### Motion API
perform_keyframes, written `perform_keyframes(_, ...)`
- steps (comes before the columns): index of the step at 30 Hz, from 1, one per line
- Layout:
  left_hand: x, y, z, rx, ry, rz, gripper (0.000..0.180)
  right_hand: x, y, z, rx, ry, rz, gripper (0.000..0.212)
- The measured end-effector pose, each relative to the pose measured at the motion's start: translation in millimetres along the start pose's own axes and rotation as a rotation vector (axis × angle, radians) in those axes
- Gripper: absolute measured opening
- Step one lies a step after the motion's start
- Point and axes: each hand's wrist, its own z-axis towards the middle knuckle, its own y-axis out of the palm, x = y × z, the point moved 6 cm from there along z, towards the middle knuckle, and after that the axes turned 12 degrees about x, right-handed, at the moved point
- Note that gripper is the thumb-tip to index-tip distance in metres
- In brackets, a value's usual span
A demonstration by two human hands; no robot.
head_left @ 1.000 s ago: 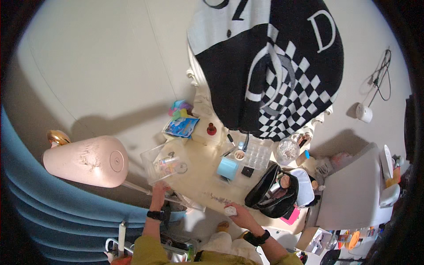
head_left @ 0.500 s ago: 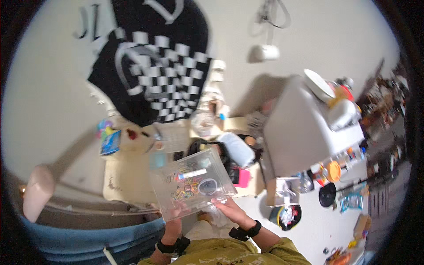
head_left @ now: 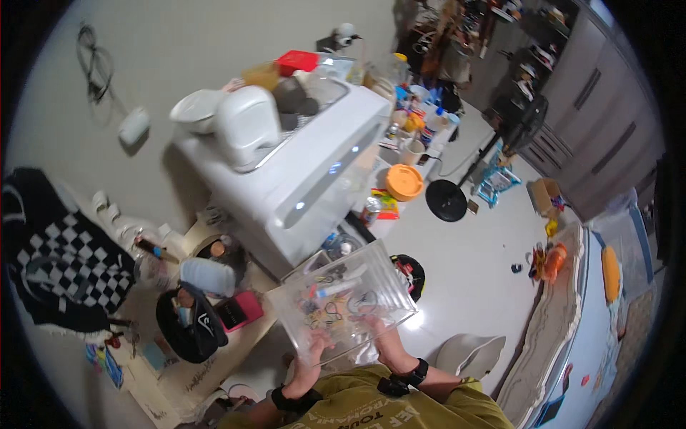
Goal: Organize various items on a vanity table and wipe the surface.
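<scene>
A see-through plastic bin (head_left: 343,304) is held up in front of me, tilted slightly. Inside lie several thin coloured loops, like elastic bands (head_left: 332,312), and a white-and-blue stick-shaped piece (head_left: 339,287). My left hand (head_left: 311,350) grips the bin's near left part, its fingers partly seen through the plastic. On the near right side my right hand (head_left: 384,339) is closed on the wall. Both wrists wear black bands.
To the left, a cream table (head_left: 207,375) carries a black pouch (head_left: 191,322) and a pink case (head_left: 240,310). Ahead stands a large white appliance (head_left: 300,171) with dishes on top. A fan base (head_left: 447,201) and a white stool (head_left: 470,355) are on the right.
My view has swung to the right, from the table and checkered cloth toward the white appliance and floor. The bin has come along in both hands.
</scene>
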Motion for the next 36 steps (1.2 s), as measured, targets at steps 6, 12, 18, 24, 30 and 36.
perform_keyframes(6, -36.3, 62.9, 17.8, -0.307, -0.08, 0.338, 0.024, -18.3, -77.1, 10.5, 0.241, -0.112, 0.05, 0.029)
perform_keyframes(12, -38.5, 100.0, 13.9, -0.571, -0.087, 0.469, 0.035, -37.8, -127.0, 7.4, 0.263, -0.211, 0.008, 0.027)
perform_keyframes(18, -41.2, 99.3, 8.7, -1.018, -0.302, 0.481, 0.083, -50.6, -158.4, -3.6, 0.326, -0.238, -0.012, 0.031)
perform_keyframes(24, -24.6, 122.4, 32.3, -0.771, -1.14, -0.447, 0.082, -42.3, -172.5, -19.8, 0.184, -0.308, -0.092, 0.046)
perform_keyframes(30, -45.0, 127.0, 6.3, -1.038, -1.578, -1.09, 0.081, -37.2, -162.0, -36.3, 0.084, -0.155, -0.041, 0.039)
perform_keyframes(36, -46.5, 141.6, -31.1, -0.764, -1.671, -0.782, 0.086, -28.9, -158.2, -28.6, 0.008, -0.062, -0.119, 0.033)
